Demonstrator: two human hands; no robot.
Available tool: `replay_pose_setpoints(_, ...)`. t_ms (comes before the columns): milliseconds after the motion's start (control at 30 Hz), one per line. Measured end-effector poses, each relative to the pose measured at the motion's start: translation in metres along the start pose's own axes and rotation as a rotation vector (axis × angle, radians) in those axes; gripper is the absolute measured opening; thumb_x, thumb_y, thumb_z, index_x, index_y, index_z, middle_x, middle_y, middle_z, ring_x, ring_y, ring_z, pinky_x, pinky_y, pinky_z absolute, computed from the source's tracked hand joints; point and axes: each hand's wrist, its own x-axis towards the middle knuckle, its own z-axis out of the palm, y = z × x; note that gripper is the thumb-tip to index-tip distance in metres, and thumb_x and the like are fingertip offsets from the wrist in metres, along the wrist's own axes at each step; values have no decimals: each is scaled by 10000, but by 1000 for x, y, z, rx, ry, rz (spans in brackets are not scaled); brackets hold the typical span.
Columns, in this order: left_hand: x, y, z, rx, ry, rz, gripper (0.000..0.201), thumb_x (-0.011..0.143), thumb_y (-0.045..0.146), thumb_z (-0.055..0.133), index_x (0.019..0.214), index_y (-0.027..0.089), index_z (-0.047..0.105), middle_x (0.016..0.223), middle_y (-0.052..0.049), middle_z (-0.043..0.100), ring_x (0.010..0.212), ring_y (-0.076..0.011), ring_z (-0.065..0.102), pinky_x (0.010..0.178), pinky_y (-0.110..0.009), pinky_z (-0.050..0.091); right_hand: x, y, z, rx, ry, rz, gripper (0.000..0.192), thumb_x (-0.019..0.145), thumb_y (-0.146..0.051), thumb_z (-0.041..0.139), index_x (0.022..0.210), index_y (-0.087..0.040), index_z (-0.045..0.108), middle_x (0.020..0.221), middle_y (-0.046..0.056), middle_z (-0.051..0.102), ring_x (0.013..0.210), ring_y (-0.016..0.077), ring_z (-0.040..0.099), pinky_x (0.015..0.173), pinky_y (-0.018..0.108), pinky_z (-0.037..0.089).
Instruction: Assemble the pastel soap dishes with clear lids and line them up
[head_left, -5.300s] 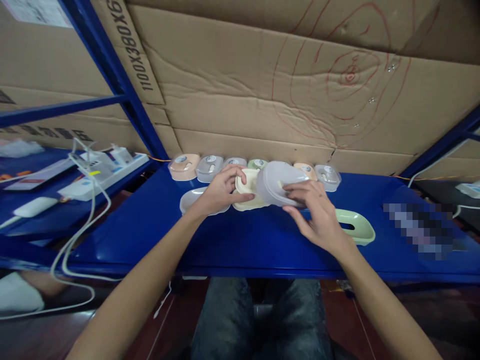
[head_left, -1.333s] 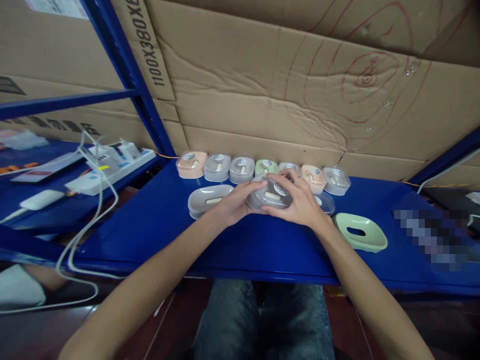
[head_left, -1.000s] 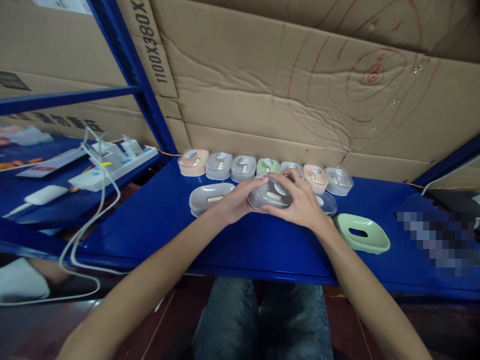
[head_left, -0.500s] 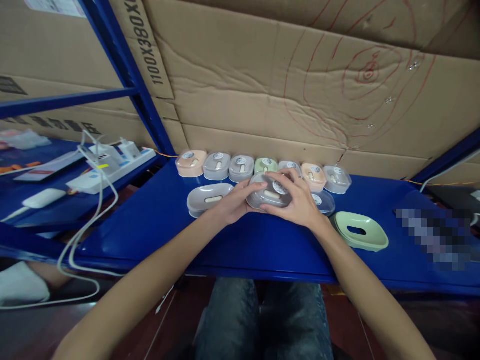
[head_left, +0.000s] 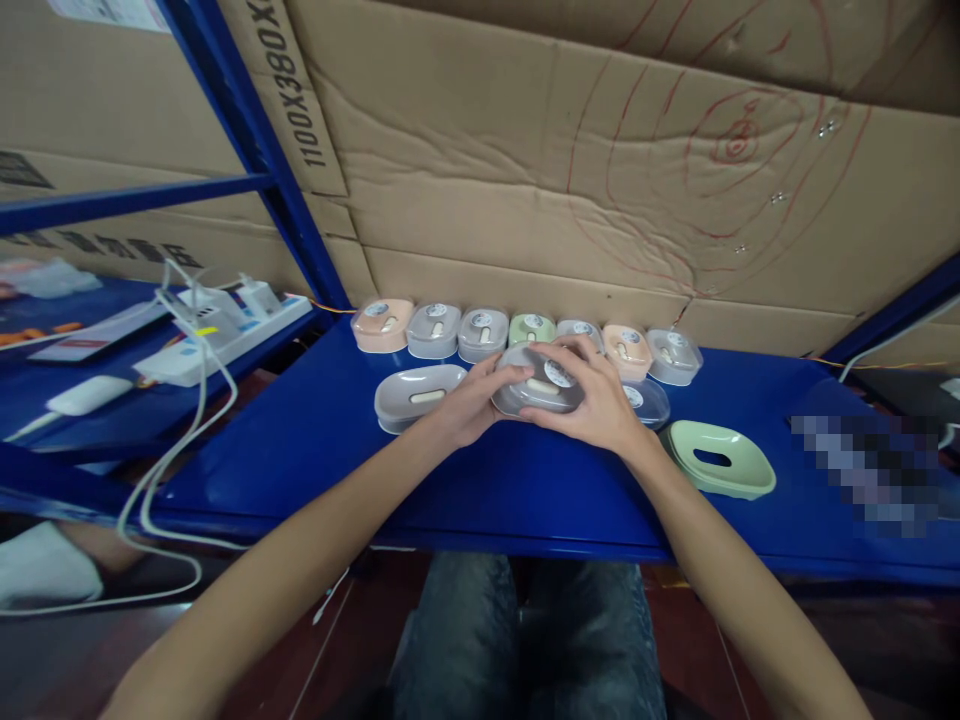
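Both of my hands grip one grey soap box with a clear lid (head_left: 536,385) just above the blue shelf (head_left: 480,480). My left hand (head_left: 469,405) holds its left end, thumb on top. Over its right end, my right hand (head_left: 596,400) wraps with fingers on the lid. An open grey soap dish (head_left: 416,395) lies left of my left hand. A clear lid (head_left: 649,402) sits just right of my right hand, and a green dish (head_left: 720,460) lies further right.
A row of several lidded soap boxes (head_left: 525,335) in peach, grey and green lines the cardboard back wall (head_left: 525,200). On the left shelf sit a white power strip (head_left: 217,330) and cables (head_left: 172,440). A blue upright post (head_left: 255,150) stands at left.
Five seconds ago my hands held a cream dish and a grey lid apart; now they press on one closed grey box. Over the last second almost nothing has moved.
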Motion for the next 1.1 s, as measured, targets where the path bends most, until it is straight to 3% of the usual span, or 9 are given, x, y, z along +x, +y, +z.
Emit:
replay_pose_setpoints(167,0,-1,0,2,25,14,431,786,297,913,1170,204,740,945,-33,773,809,-182,715,636,-244,561,-1,-1,1,-14,-5,7,760,842,-640,899,1498,-342,657,1425,130,617,1348,373,638,1168,602,548)
replay_pose_setpoints(267,1,-2,-2,-7,52,19,427,770,267,907,1152,195,732,959,-34,776,787,-172,716,645,-245,559,0,3,3,105,13,37,685,887,-652,854,1470,-343,670,1437,115,650,1361,351,645,1190,594,533)
replay_pose_setpoints(400,2,0,-3,-18,48,32,481,756,266,912,1189,185,720,1070,-64,786,900,-215,752,770,-314,621,3,18,4,411,138,265,586,1000,-696,685,1437,-306,664,1408,106,726,1351,314,674,1189,565,542)
replay_pose_setpoints(500,1,4,-4,-10,29,85,564,761,267,922,1273,194,696,1224,-103,775,1109,-287,756,871,-362,643,3,28,1,634,89,491,656,924,-743,745,1362,-257,703,1367,128,759,1265,328,721,1073,534,621)
replay_pose_setpoints(600,0,7,-6,28,3,118,581,782,292,935,1300,198,689,1297,-132,758,1226,-342,728,889,-376,657,1,33,-2,787,-24,612,716,847,-731,833,1326,-211,720,1239,153,793,1065,327,778,847,483,688)
replay_pose_setpoints(700,0,7,-10,61,-19,115,597,806,310,928,1335,197,677,1286,-140,762,1242,-352,726,895,-380,664,0,32,-4,848,-30,646,753,801,-701,892,1343,-212,706,1187,143,799,956,305,787,708,451,694)
replay_pose_setpoints(867,1,6,-13,86,-37,116,613,806,328,939,1346,203,676,1256,-135,765,1217,-348,740,897,-385,670,3,25,-14,877,-130,651,680,771,-679,915,1238,-217,739,1117,127,814,865,281,785,638,446,698)
replay_pose_setpoints(967,0,7,-10,85,-83,198,644,867,479,912,1391,207,653,1244,-138,758,1158,-332,766,962,-447,659,0,25,-38,859,3,761,582,692,-577,984,1102,-228,763,1048,97,811,819,256,764,624,408,682)
replay_pose_setpoints(1100,-6,7,-7,346,-35,369,632,944,553,834,1438,224,616,1227,-126,761,1126,-295,767,1049,-473,605,-18,54,-106,858,383,898,388,671,-318,977,973,-183,775,1014,108,788,815,231,747,664,390,667)
